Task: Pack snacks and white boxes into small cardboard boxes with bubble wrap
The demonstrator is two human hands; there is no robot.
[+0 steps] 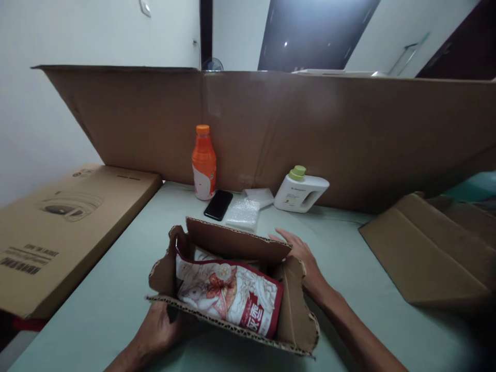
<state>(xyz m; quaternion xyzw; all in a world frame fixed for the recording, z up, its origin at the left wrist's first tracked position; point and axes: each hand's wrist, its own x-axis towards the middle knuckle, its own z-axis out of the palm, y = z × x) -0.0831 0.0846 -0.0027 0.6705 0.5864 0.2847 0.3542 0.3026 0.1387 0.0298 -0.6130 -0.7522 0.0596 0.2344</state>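
Box w/ red bag btwn left hand & right hand.

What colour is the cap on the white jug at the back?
Light green cap on the white plastic jug, seen in the head view.

Head camera looks forward and down, close over the table.

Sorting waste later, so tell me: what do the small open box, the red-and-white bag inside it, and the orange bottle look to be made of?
Box: brown corrugated cardboard, matte; fluting shows along its torn edges. Bag: probably glossy plastic film, printed, with creases catching light. Bottle: likely plastic, smooth, with an orange screw cap; its exact material cannot be told.
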